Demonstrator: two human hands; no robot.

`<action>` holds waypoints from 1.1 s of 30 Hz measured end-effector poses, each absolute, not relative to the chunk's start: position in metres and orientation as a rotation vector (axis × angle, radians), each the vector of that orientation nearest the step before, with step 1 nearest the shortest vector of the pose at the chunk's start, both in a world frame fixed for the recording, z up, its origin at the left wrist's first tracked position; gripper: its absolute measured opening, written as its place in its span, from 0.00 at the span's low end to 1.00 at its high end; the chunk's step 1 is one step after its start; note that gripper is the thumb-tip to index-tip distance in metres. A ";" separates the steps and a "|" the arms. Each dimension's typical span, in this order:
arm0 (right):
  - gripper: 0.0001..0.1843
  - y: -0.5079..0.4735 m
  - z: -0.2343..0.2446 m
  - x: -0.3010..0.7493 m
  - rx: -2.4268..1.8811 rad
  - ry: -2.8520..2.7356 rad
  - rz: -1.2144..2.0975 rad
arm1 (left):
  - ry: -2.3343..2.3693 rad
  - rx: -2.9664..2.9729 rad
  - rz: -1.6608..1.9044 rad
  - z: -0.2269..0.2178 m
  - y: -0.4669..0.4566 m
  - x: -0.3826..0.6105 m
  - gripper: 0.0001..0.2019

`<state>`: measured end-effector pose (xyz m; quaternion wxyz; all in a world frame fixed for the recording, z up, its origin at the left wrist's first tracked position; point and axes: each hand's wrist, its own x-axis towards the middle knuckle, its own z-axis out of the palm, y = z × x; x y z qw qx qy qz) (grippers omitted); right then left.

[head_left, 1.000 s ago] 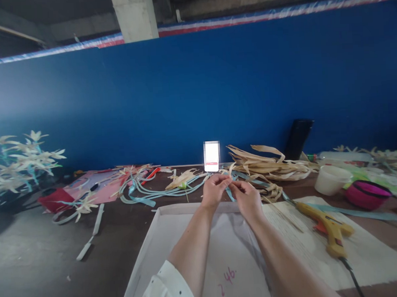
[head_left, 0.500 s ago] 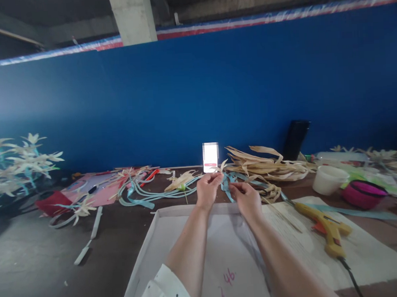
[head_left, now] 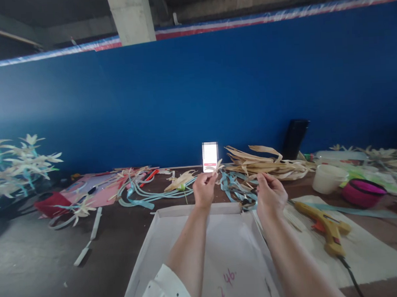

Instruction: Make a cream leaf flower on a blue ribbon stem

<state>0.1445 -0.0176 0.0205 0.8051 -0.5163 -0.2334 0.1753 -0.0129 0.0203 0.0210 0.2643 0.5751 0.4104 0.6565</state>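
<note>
My left hand (head_left: 204,190) is raised above the far edge of the white tray. Its fingers are closed on a pale husk flower (head_left: 218,165), whose thin petals stick out past the fingertips. To the right, my right hand (head_left: 270,195) is closed with thumb and forefinger together; what it pinches, if anything, is too small to make out. Light blue ribbon strips (head_left: 232,186) lie between the two hands. Right behind my right hand spreads a pile of dried corn husks (head_left: 269,164). A lit phone screen (head_left: 210,154) stands behind my left hand.
A white cardboard tray (head_left: 177,256) lies below my forearms. A yellow glue gun (head_left: 329,230) rests on paper at right, near a white cup (head_left: 329,179) and a pink round container (head_left: 363,193). Blue cords (head_left: 151,196) and finished husk flowers (head_left: 22,164) are on the left.
My right hand has moved right, away from the left hand and the blue ribbon. My left hand has shifted slightly left, still closed on the flower.
</note>
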 end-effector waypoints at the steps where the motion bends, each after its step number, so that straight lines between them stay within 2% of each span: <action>1: 0.20 -0.018 0.021 0.145 -1.096 -0.490 0.378 | 1.144 1.468 1.788 0.021 0.023 -0.016 0.09; 9: 0.20 -0.018 0.023 0.144 -1.056 -0.490 0.447 | 1.183 0.942 1.789 0.023 0.037 -0.036 0.19; 16: 0.18 -0.022 0.028 0.136 -1.061 -0.503 0.614 | 0.942 0.779 1.756 0.026 0.040 -0.037 0.18; 24: 0.19 -0.024 0.029 0.133 -1.070 -0.510 0.661 | 0.580 0.830 1.445 0.030 0.029 -0.041 0.17; 30: 0.19 -0.027 0.026 0.124 -1.164 -0.738 0.759 | 0.601 0.889 1.385 0.026 0.025 -0.030 0.16; 33: 0.24 -0.030 0.025 0.117 -1.138 -0.908 0.819 | 0.679 0.972 1.345 0.022 0.022 -0.016 0.17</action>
